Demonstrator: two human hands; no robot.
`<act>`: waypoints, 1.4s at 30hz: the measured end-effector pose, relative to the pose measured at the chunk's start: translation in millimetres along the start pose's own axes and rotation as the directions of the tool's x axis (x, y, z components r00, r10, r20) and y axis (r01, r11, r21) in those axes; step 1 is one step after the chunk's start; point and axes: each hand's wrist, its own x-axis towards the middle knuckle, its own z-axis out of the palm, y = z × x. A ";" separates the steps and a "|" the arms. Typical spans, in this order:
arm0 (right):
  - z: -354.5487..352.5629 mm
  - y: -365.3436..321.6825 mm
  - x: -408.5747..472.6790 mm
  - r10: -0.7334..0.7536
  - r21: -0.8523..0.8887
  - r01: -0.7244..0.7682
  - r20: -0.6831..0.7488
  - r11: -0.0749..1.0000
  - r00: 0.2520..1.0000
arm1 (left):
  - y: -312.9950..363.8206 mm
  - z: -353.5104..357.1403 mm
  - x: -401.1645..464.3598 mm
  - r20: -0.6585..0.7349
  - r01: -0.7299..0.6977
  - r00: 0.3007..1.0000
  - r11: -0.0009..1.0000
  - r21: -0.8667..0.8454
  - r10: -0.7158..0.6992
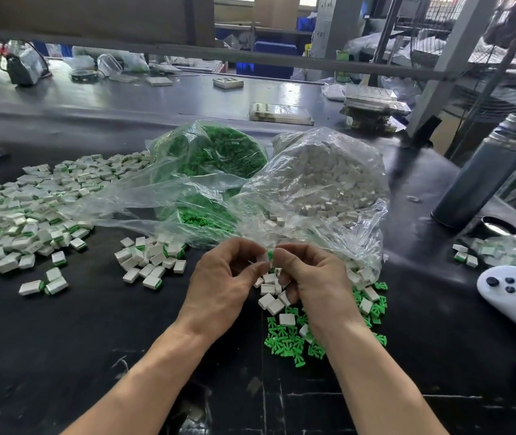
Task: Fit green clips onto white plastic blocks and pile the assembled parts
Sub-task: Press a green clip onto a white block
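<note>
Assembled pile: heaped well left of the fingers, beyond the left hand.
Block bag: clear, open, full of white blocks, just beyond the fingertips.
Clip bag: green clips, behind and left.
Loose clips: under the right hand.
Held block: left fingers pinch it; light, stiff, best gripped by its flat faces.
Held clip: right fingertips clamp it against the block; small, probably springy.

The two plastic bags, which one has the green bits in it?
The bag on the left, farther from the hands, holds the green clips. The bag on the right is full of white blocks and spills them by the fingers.
</note>
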 end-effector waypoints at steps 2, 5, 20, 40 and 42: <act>0.3 0.3 0.2 0.014 0.014 -0.014 0.006 1.000 1.000 | 1.1 -0.2 -1.5 -0.004 -0.005 1.000 1.000 -0.005 0.005; 0.0 0.8 0.2 0.023 0.016 -0.023 0.016 1.000 1.000 | 1.5 -0.6 -2.9 -0.006 -0.008 1.000 1.000 0.005 0.008; 0.8 5.8 -0.7 -0.128 -0.256 0.126 0.008 0.959 0.992 | 3.2 1.5 -3.9 -0.029 0.021 0.999 1.000 -0.008 -0.021; -0.4 0.7 -3.9 -0.151 -0.210 0.164 0.074 0.964 0.986 | 7.3 -2.3 -1.3 -0.016 0.078 0.996 0.960 -0.271 -0.085; 1.2 1.7 -3.4 -0.181 -0.230 0.191 0.063 0.954 0.981 | 7.0 -3.2 -0.4 -0.006 0.088 0.996 0.967 -0.241 -0.092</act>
